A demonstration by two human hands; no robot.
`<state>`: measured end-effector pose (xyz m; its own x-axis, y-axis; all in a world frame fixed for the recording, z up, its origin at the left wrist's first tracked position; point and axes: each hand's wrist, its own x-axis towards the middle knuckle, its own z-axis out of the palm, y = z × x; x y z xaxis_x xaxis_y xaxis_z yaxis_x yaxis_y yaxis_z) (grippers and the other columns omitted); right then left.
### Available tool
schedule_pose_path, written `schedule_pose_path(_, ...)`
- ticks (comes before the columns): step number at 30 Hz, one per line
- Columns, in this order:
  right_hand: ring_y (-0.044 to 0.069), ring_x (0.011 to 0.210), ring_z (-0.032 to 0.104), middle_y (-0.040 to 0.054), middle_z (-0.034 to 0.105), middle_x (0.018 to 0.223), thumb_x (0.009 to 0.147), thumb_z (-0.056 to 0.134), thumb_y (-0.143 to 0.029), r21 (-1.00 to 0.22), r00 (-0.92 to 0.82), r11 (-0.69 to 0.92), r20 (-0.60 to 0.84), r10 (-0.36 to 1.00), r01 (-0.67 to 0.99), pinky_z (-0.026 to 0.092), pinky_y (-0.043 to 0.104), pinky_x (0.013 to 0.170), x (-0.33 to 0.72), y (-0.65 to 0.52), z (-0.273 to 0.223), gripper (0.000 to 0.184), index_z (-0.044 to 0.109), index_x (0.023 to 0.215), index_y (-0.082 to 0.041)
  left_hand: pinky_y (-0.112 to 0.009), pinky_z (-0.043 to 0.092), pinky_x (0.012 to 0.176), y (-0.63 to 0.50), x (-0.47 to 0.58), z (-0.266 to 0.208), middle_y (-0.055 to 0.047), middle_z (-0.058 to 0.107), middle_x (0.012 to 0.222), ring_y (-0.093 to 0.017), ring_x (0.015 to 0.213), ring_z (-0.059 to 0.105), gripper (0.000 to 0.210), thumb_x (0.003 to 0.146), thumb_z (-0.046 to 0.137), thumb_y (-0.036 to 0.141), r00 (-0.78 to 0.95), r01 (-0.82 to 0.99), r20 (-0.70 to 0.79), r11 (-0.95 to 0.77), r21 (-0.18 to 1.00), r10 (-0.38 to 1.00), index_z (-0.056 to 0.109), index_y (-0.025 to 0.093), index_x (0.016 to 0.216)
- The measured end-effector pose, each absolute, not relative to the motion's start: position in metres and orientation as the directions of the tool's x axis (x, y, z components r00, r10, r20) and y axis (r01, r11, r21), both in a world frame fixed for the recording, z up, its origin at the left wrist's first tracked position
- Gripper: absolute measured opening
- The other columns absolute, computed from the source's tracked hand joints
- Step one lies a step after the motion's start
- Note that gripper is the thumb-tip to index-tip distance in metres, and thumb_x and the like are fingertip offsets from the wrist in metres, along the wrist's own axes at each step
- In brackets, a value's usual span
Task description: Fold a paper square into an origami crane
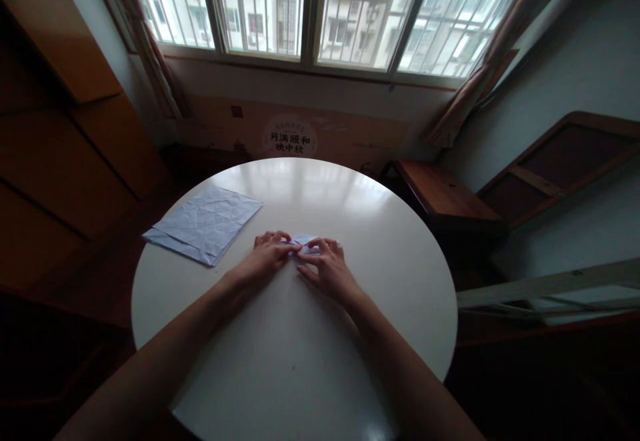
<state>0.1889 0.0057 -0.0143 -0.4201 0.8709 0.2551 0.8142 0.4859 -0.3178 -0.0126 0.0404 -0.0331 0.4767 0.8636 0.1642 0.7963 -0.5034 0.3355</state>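
Note:
A small folded piece of paper (304,238), pale bluish white, lies near the middle of the round white table (390,308). My left hand (273,251) grips its left side, fingers bent and thumb pointing inward. From the right, my right hand (325,264) pinches the same paper between thumb and forefinger. The two thumbs nearly meet at its near edge. Much of the paper is hidden under my fingers, so its exact shape does not show.
Creased paper sheets (205,221) lie stacked at the table's left edge, a corner overhanging. A wooden stool or small table (445,191) stands beyond the right rim. A large cardboard box (350,128) is under the window; wooden cabinets (110,154) rise at left.

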Motion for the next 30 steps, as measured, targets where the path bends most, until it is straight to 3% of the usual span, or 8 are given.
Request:
schedule_pose_path(4, 0.028, 0.119, 0.032, 0.0024, 0.054, 0.123, 0.086, 0.057, -0.043, -0.307, -0.323, 0.377, 0.214, 0.922, 0.874, 0.028, 0.044, 0.097, 0.194, 0.009, -0.014, 0.021, 0.072, 0.101, -0.038, -0.044, 0.027, 0.094, 0.04, -0.013, -0.034, -0.003, 0.052, 0.124, -0.026, 0.111, 0.041, 0.04, 0.088, 0.052, 0.02, 0.48, 0.79, 0.169, -0.508, 0.343, 0.861, 0.059, 0.041, 0.121)
schedule_pose_path(9, 0.03, 0.117, 0.034, 0.0039, 0.057, 0.119, 0.088, 0.053, -0.046, -0.293, -0.188, 0.24, 0.193, 0.963, 0.926, 0.029, 0.047, 0.095, 0.206, 0.013, -0.005, 0.026, 0.076, 0.087, -0.034, -0.044, 0.029, 0.094, 0.04, -0.013, -0.035, -0.003, 0.054, 0.123, -0.025, 0.11, 0.043, 0.039, 0.087, 0.053, 0.019, 0.481, 0.789, 0.195, -0.519, 0.328, 0.855, 0.062, 0.041, 0.118)
schedule_pose_path(15, 0.028, 0.108, 0.042, 0.0069, 0.061, 0.11, 0.085, 0.057, -0.039, -0.375, -0.117, 0.2, 0.233, 0.965, 0.905, 0.036, 0.044, 0.09, 0.213, 0.02, -0.008, 0.022, 0.077, 0.082, -0.029, -0.04, 0.036, 0.094, 0.039, -0.013, -0.029, -0.005, 0.06, 0.116, -0.023, 0.108, 0.051, 0.032, 0.085, 0.053, 0.015, 0.504, 0.72, 0.28, -0.577, 0.386, 0.817, 0.066, 0.03, 0.11)
schedule_pose_path(21, 0.025, 0.099, 0.049, 0.0093, 0.061, 0.104, 0.083, 0.059, -0.032, -0.46, -0.036, 0.192, 0.328, 0.944, 0.867, 0.04, 0.04, 0.087, 0.214, 0.028, -0.019, 0.025, 0.071, 0.104, -0.024, -0.037, 0.045, 0.087, 0.038, -0.014, -0.023, -0.006, 0.064, 0.104, -0.021, 0.096, 0.059, 0.046, 0.077, 0.059, 0.012, 0.448, 0.618, 0.35, -0.568, 0.543, 0.822, 0.049, 0.022, 0.12)
schedule_pose_path(30, 0.027, 0.103, 0.047, 0.0112, 0.054, 0.111, 0.083, 0.057, -0.034, -0.464, -0.04, 0.229, 0.382, 0.923, 0.855, 0.039, 0.042, 0.089, 0.215, 0.027, -0.021, 0.039, 0.062, 0.12, -0.023, -0.025, 0.049, 0.065, 0.041, -0.013, -0.025, -0.003, 0.064, 0.089, -0.012, 0.069, 0.059, 0.058, 0.073, 0.06, 0.015, 0.377, 0.51, 0.275, -0.446, 0.735, 0.884, 0.045, 0.018, 0.13)
